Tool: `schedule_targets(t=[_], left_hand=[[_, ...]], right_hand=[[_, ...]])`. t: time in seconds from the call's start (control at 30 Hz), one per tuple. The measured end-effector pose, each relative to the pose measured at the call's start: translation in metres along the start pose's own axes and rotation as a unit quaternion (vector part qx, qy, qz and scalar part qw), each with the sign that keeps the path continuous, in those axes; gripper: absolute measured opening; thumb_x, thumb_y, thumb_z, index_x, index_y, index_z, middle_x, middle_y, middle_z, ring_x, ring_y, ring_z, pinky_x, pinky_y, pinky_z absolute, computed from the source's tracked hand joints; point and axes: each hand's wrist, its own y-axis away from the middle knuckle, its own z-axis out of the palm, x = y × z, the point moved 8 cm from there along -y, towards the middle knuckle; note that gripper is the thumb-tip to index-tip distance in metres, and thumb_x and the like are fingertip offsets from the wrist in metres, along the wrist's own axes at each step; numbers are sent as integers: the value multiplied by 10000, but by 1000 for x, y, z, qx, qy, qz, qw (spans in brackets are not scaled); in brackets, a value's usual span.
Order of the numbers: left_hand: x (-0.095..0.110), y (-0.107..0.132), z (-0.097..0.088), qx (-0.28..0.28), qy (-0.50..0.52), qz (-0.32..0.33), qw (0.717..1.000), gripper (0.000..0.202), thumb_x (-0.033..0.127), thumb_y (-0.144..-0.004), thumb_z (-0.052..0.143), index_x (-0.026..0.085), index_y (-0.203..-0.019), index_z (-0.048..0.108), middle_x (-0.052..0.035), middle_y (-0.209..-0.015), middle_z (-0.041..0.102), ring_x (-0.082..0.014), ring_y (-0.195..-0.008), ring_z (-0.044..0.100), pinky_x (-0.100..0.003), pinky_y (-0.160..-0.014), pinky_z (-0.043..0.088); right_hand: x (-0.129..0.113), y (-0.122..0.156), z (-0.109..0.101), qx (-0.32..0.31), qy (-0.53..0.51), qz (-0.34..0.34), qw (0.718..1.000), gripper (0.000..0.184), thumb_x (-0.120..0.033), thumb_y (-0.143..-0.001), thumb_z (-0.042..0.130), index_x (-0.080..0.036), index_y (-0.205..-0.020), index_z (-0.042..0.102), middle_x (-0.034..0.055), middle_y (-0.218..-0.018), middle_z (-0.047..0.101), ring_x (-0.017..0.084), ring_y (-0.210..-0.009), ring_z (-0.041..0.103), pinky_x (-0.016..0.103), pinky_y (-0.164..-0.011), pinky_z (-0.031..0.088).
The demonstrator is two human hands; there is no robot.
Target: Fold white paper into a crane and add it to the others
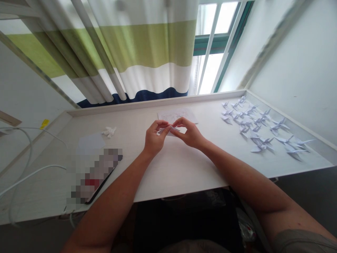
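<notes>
Between my two hands is a small folded piece of white paper (172, 130), held just above the middle of the desk. My left hand (155, 137) pinches its left side between thumb and fingers. On the other side, my right hand (191, 133) grips it with thumb and fingertips meeting near the top. Much of the paper is hidden behind the fingers, so its exact folds cannot be made out. Just behind the hands lies a white sheet with drawn or printed marks (181, 114). Several folded white paper cranes (260, 142) stand on the right side of the desk.
The white desk (168, 172) has a raised rim along the back and right. At left lie a crumpled white tissue (109, 132), pale paper sheets (91, 143) and a dark-edged, pixelated phone-like object (98, 175). White cables (31, 147) loop over the left edge. A striped curtain (147, 45) hangs behind.
</notes>
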Motion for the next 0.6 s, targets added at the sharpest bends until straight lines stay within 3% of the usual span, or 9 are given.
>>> schedule_targets(t=[0.1,0.27,0.43,0.6], left_hand=[[-2,-1,2,-6,29,-17,999,306,386,-843,866,225,-1023,678,-55,-932,805,-247,-967,794,-409,-907,622],[-13,-3,3,-26,43,-55,997,452,433,-815,885,230,-1158,671,-86,-1096,797,-223,-997,763,-348,-833,609],[-25,1,12,-91,23,-128,987,430,577,-868,802,173,-1007,752,-70,-878,784,-180,-759,728,-282,-654,533],[-19,1,12,-80,38,-131,987,400,559,-861,807,174,-960,766,-54,-830,774,-164,-699,709,-270,-608,507]], right_hand=[[8,0,1,-3,-36,35,999,413,-639,-878,783,-249,-883,648,43,-921,768,238,-885,727,484,-884,624],[20,-1,1,3,-96,74,993,439,-657,-835,821,-233,-892,721,53,-919,773,228,-870,712,428,-829,596],[31,-2,-1,23,-140,104,984,475,-662,-781,860,-219,-855,704,46,-882,749,211,-829,694,390,-774,579],[30,-2,0,23,-163,106,981,464,-623,-782,876,-222,-938,702,33,-904,728,205,-872,694,393,-829,592]])
